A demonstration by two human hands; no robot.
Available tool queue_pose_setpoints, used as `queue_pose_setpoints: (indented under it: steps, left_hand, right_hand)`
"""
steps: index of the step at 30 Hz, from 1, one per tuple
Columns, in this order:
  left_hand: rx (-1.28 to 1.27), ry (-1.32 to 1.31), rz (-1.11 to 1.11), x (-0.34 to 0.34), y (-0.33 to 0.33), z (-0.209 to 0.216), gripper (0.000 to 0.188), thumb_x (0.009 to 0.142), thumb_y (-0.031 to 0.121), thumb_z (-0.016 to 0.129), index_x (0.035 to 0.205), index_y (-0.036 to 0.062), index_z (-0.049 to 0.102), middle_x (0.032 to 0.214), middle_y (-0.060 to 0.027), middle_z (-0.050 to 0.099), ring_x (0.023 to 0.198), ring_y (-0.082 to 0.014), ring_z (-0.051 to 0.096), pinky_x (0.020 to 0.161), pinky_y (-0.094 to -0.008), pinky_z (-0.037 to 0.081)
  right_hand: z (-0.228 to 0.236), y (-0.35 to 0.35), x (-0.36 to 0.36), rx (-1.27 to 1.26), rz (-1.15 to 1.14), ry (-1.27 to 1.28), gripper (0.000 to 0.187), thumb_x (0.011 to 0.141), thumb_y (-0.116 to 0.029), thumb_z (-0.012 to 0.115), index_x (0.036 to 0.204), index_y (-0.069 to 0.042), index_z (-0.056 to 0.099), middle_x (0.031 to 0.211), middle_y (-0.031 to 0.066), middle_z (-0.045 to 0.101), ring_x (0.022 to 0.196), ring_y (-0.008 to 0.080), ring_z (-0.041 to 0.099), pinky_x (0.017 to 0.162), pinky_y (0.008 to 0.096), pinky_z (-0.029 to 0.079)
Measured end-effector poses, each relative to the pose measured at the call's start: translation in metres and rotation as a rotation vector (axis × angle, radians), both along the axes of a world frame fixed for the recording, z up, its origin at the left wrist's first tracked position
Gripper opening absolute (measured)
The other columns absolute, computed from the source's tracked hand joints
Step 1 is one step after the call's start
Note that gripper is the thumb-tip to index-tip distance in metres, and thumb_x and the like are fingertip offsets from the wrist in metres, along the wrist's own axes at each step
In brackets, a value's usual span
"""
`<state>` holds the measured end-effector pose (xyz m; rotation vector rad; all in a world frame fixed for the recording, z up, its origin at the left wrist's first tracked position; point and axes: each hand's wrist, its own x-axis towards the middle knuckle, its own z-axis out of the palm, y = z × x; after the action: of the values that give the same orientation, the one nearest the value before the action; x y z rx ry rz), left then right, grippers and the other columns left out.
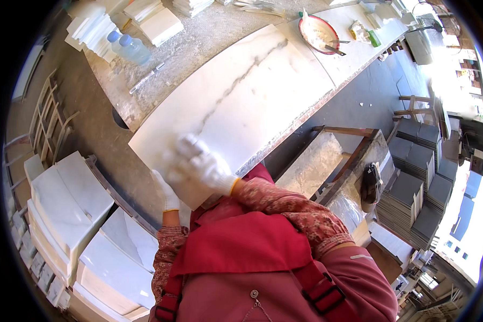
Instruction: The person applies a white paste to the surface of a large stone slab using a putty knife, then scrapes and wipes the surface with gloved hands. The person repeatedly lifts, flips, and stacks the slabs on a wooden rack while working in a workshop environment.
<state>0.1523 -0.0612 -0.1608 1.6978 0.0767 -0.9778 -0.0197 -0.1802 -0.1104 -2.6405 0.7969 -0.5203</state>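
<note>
A white marble slab with a grey vein lies flat on the worktable in front of me. My right hand, in a white glove, is over the slab's near left end, smeared by motion. Whether something is under its fingers cannot be made out. My left hand, gloved too, rests against the slab's left edge with its fingers stretched out. Beyond the far right part of the slab sits a red-rimmed bowl of whitish paste, with a dark-handled tool across its rim.
Two blue-capped plastic bottles and stacked white tiles stand on the dusty table's far left. Large marble slabs are stacked at my left. A wooden-framed bench and grey tile stacks stand to the right.
</note>
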Motion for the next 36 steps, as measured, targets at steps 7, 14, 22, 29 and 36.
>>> queue_pose_setpoints:
  steps: [7, 14, 22, 29, 36]
  left_hand:
    - [-0.286, 0.136, -0.114, 0.02, 0.005, 0.023, 0.077, 0.103, 0.062, 0.031, 0.15, 0.0017, 0.037, 0.149, -0.011, 0.045, 0.136, -0.024, 0.043, 0.114, -0.0369, 0.033]
    - [-0.103, 0.015, -0.051, 0.025, 0.024, 0.001, 0.069, 0.104, 0.049, 0.044, 0.15, -0.0015, 0.038, 0.151, -0.0092, 0.043, 0.136, -0.0207, 0.042, 0.114, -0.0341, 0.032]
    - [-0.02, -0.027, -0.011, -0.008, 0.027, -0.013, 0.071, 0.104, 0.048, 0.043, 0.151, -0.0038, 0.033, 0.154, -0.0096, 0.04, 0.138, -0.02, 0.039, 0.115, -0.0333, 0.03]
    - [0.139, -0.127, -0.057, -0.011, 0.024, -0.007, 0.071, 0.106, 0.051, 0.036, 0.152, -0.0029, 0.033, 0.154, -0.0111, 0.038, 0.137, -0.0212, 0.04, 0.114, -0.0335, 0.031]
    - [0.298, -0.361, -0.174, -0.03, 0.005, 0.026, 0.072, 0.105, 0.054, 0.035, 0.151, -0.0014, 0.034, 0.151, -0.0136, 0.042, 0.135, -0.0253, 0.043, 0.112, -0.035, 0.034]
  right_hand:
    - [0.04, 0.002, -0.021, 0.088, 0.282, -0.064, 0.031, 0.091, -0.015, 0.052, 0.121, -0.017, 0.06, 0.125, 0.0166, 0.062, 0.108, 0.0301, 0.064, 0.079, 0.0371, 0.059]
    - [0.041, -0.1, -0.148, -0.69, -0.13, 0.845, 0.068, 0.09, -0.006, 0.046, 0.152, -0.024, 0.028, 0.162, 0.021, 0.017, 0.135, 0.0447, 0.044, 0.104, 0.0482, 0.049]
    - [0.053, -0.097, -0.143, -0.536, -0.112, 0.615, 0.053, 0.094, -0.012, 0.052, 0.145, -0.015, 0.043, 0.157, 0.0226, 0.028, 0.126, 0.042, 0.049, 0.095, 0.0421, 0.053]
    - [0.033, -0.103, -0.179, -0.045, -0.169, 0.183, 0.063, 0.089, -0.014, 0.056, 0.149, -0.023, 0.043, 0.154, 0.0168, 0.037, 0.134, 0.0403, 0.042, 0.097, 0.0399, 0.053]
    - [0.013, -0.242, -0.313, 0.079, -0.82, 0.28, 0.049, 0.093, -0.019, 0.058, 0.141, -0.024, 0.051, 0.139, 0.025, 0.05, 0.112, 0.0437, 0.06, 0.088, 0.0489, 0.054]
